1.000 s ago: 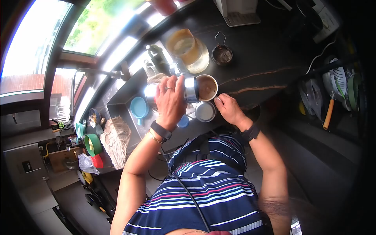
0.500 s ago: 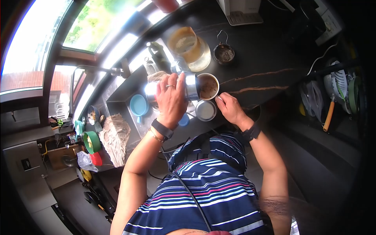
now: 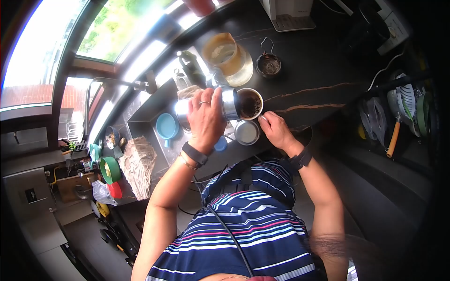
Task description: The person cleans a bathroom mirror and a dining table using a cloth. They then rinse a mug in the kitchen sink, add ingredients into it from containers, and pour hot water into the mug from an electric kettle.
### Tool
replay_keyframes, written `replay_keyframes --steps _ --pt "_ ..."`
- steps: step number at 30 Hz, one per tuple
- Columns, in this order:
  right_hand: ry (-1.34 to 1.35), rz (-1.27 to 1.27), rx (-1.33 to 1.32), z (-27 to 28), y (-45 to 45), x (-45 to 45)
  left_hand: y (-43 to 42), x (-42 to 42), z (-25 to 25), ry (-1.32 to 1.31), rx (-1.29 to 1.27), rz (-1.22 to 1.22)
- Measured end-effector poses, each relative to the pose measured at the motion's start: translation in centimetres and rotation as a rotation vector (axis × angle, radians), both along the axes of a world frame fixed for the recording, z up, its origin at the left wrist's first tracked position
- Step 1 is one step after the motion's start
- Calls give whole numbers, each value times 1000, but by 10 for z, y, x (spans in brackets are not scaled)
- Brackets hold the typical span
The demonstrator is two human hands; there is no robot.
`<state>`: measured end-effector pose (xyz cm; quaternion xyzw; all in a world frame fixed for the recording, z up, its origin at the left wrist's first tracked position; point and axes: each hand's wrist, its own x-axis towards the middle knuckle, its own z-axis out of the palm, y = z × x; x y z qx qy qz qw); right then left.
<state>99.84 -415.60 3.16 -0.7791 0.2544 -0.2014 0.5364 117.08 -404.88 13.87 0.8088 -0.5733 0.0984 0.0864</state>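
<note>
My left hand (image 3: 206, 117) is wrapped round a shiny cylindrical steel flask (image 3: 229, 104), which is tipped sideways with its mouth at the rim of a white mug (image 3: 260, 99). Dark brown liquid with light froth at its edge shows inside the mug. My right hand (image 3: 277, 130) grips the mug's handle at the near right side; the fingers mostly cover the handle. Just below the mug lies a round lid (image 3: 247, 133) with a pale inside and a metal rim. The flask's mouth and any stream from it are hidden.
Behind the mug stand a glass pitcher (image 3: 241, 72) and a small dark pot (image 3: 269, 65) with a wire handle. A light-blue cup (image 3: 167, 125) sits by the sink at left, near a crumpled cloth (image 3: 139, 164). A white appliance (image 3: 293, 16) is at the back.
The liquid in the mug looks darker, and the froth has shifted to its edge. Both hands keep their hold on the flask and mug, with hardly any movement.
</note>
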Motion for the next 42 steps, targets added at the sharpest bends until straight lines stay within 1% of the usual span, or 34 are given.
replay_keyframes --steps 4,7,10,12,15,22,24,25,27,28,29,31,33,34,35,36,38,40,41,42 --pt "19 7 -16 0 -1 -1 1 -3 6 -40 -32 34" --pt "4 16 -15 1 0 -1 -1 3 -7 -62 -11 36" --pt "-3 2 2 0 0 0 0 0 -9 -29 -22 30" --pt "-58 -6 -21 -4 1 0 1 -3 -9 -17 -44 23" --pt "-4 8 -8 1 -1 0 0 -3 -5 -6 -41 26" --pt "5 24 -22 -2 -1 -1 2 0 0 26 -21 69" --pt "-100 -117 -52 -1 2 -2 3 -1 5 67 -47 69" --pt "-100 -113 -55 7 2 -5 4 0 5 68 -50 73" --pt "-90 -291 -96 35 3 -15 10 3 5 159 -93 112" --pt "-112 -250 -187 38 3 -20 14 7 3 203 -121 119" --pt "-149 -122 -319 41 2 -23 20 9 3 205 -125 132" --pt "-117 329 -512 26 19 -18 38 10 1 398 -196 140" --pt "62 408 -597 17 38 -7 54 8 -7 428 -219 199" --pt "223 450 -659 16 44 -3 60 7 -8 474 -239 199" --pt "222 462 -665 13 47 3 66 7 -8 519 -260 201" --pt "287 459 -653 8 51 8 72 7 -9 546 -295 150" --pt "461 489 -680 4 55 19 87 5 -13 586 -324 147" --pt "521 503 -735 1 54 28 101 4 -16 641 -338 118" --pt "555 527 -751 2 54 31 106 3 -16 639 -350 143" --pt "526 535 -770 -2 53 32 112 1 -15 670 -354 137"
